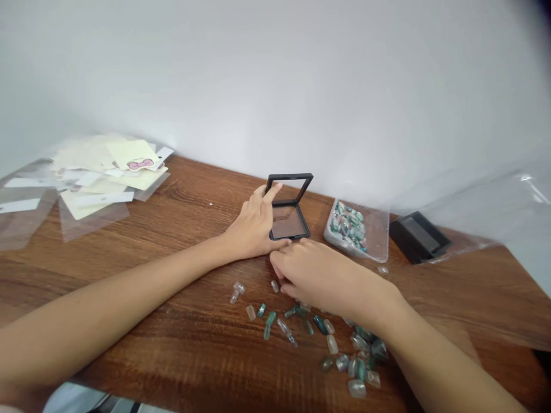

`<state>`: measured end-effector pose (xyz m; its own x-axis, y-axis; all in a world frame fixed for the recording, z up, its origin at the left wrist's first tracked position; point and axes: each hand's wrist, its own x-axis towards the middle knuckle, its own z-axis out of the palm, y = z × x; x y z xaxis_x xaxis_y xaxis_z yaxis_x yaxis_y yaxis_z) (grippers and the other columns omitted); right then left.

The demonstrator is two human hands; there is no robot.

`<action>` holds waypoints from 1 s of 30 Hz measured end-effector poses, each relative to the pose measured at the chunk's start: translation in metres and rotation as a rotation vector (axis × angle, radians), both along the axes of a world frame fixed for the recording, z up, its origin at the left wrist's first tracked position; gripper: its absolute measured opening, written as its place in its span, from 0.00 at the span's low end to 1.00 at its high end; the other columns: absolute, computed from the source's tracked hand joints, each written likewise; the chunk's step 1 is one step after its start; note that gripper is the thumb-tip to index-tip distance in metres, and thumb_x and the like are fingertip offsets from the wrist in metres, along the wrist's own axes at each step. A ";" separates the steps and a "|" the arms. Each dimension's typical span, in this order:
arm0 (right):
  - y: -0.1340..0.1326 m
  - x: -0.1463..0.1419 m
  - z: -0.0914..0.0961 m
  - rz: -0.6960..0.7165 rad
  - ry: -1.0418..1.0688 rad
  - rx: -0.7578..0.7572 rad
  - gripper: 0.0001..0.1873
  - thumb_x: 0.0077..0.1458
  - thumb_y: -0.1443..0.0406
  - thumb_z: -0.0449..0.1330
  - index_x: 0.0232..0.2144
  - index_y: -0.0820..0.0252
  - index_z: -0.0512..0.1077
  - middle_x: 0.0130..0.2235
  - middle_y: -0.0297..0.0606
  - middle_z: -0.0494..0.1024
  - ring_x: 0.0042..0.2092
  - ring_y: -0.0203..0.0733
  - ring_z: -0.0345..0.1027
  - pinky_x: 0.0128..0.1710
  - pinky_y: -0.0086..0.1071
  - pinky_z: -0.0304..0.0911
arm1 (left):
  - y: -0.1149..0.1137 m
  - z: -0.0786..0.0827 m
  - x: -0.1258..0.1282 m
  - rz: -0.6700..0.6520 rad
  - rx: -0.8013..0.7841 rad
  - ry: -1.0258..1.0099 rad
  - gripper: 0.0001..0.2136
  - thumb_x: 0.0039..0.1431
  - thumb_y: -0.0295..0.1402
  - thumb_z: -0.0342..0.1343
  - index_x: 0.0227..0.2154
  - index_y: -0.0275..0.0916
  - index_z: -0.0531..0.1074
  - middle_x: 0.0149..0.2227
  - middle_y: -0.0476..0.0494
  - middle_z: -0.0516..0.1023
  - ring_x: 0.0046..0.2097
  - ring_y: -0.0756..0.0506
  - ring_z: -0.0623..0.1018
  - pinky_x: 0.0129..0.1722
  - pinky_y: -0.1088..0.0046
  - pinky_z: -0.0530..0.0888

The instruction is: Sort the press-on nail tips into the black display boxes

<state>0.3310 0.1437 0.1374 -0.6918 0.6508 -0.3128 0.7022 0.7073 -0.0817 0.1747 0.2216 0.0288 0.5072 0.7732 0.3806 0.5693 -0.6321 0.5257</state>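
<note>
1. Head view, nearest the camera: the left forearm [129, 298] enters from the lower left and the right forearm [434, 350] from the lower right, both above the wooden table [181, 355].
2. Just beneath and left of the right forearm, loose false nails [320, 324], green and clear, lie scattered, their long axes pointing many ways.
3. The black frame [287, 203] sits beyond them towards the wall, its lower half flat and its upper half tilted up. Each half looks nearly square; the hinge runs roughly left to right.
4. The left hand [252, 229] is at the frame's left side, thumb and index finger spread wide, the index finger across the raised half. Whether it grips or only steadies the frame, I cannot tell.
5. The right hand [316, 272] is just in front of the frame, palm down, fingers loosely curled towards the table. Its fingertips are partly hidden, so I cannot tell if it has hold of anything.
6. The left hand is nearer the frame, the right nearer the nails.
7. Right of the frame stands a plastic tub [379, 241] of more nails, then a black box [404, 238].
</note>
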 end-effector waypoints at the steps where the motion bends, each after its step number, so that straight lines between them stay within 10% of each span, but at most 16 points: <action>1: 0.000 0.000 0.002 -0.010 -0.005 -0.041 0.02 0.58 0.71 0.62 0.35 0.63 0.75 0.39 0.43 0.82 0.39 0.46 0.76 0.37 0.34 0.64 | 0.000 0.000 0.000 -0.003 0.003 0.010 0.60 0.49 0.50 0.69 0.70 0.39 0.30 0.69 0.20 0.44 0.71 0.22 0.49 0.64 0.34 0.57; 30: 0.008 0.018 0.019 -0.198 -0.117 -0.226 0.11 0.58 0.76 0.57 0.34 0.61 0.79 0.36 0.40 0.82 0.36 0.41 0.75 0.34 0.30 0.61 | 0.000 0.002 -0.001 -0.034 0.054 0.059 0.58 0.52 0.49 0.66 0.70 0.38 0.28 0.70 0.21 0.45 0.71 0.23 0.49 0.64 0.34 0.58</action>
<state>0.3490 0.1521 0.1561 -0.5095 0.6742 -0.5346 0.8383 0.5291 -0.1318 0.1739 0.2212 0.0308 0.5553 0.7347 0.3897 0.5762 -0.6777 0.4568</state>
